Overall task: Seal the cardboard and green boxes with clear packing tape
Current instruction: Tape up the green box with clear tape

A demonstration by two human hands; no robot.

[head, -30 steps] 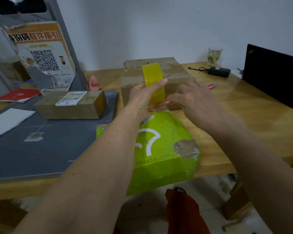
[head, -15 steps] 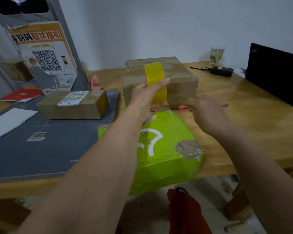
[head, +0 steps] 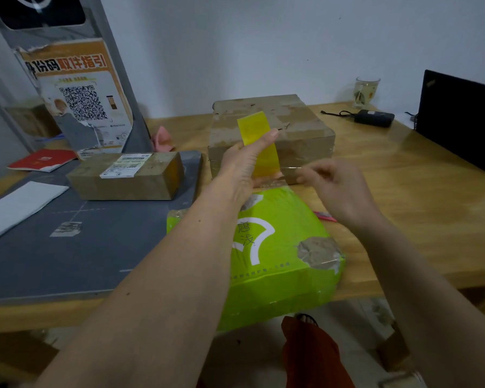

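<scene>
My left hand (head: 241,169) grips a yellowish roll of packing tape (head: 259,144) upright above the far end of the green box (head: 286,247). My right hand (head: 339,189), blurred, pinches the tape's free end just right of the roll, and a short clear strip stretches between them. Right behind the roll sits the large cardboard box (head: 300,127), with old tape on its top. The green box lies at the table's near edge and has a torn patch on its right corner. A pink tool (head: 325,217) lies on the table under my right wrist.
A smaller labelled cardboard box (head: 129,177) rests on a grey mat (head: 67,261) to the left, near white paper (head: 20,205). On the wooden table (head: 417,197) at the back right are a black laptop (head: 459,119), a power adapter (head: 374,118) and a glass (head: 366,92).
My right hand has let go of the pink tool, which now lies beside the green box. It has taken the tape end and drawn it rightward. My left hand keeps the roll in place.
</scene>
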